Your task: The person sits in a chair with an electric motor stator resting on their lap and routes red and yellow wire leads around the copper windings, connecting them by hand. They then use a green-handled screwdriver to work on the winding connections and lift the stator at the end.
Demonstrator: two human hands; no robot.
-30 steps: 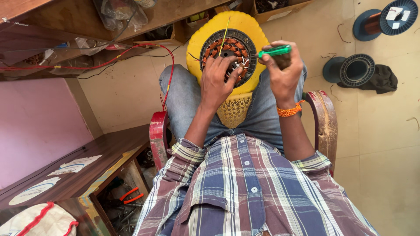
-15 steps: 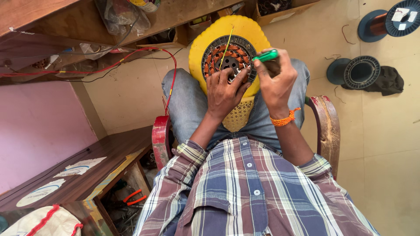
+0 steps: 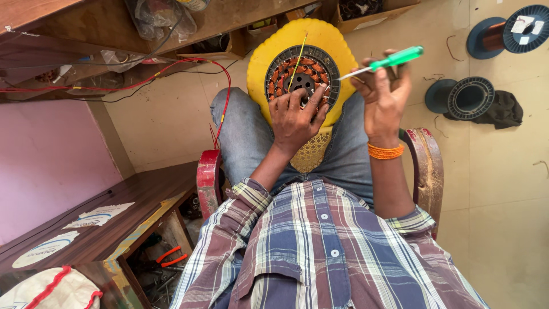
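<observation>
A round motor stator [image 3: 302, 74] with copper windings sits in a yellow disc-shaped holder [image 3: 269, 63] on my knees. My left hand [image 3: 296, 117] rests on the stator's near edge, fingers spread over the windings. My right hand [image 3: 384, 97] grips a green-handled screwdriver [image 3: 394, 59] whose metal tip points left at the stator's right rim. A thin yellow strip [image 3: 296, 63] lies across the stator. An orange band is on my right wrist.
A red wire [image 3: 171, 71] runs from the wooden shelf at the left down by my knee. Wire spools [image 3: 506, 31] and a black reel [image 3: 469, 98] lie on the floor at the right. A dark wooden bench [image 3: 97, 223] stands at the lower left, red pliers [image 3: 170, 257] beneath it.
My right hand has lifted the screwdriver up and to the right, so its handle now points away from the stator. My left hand stays on the windings.
</observation>
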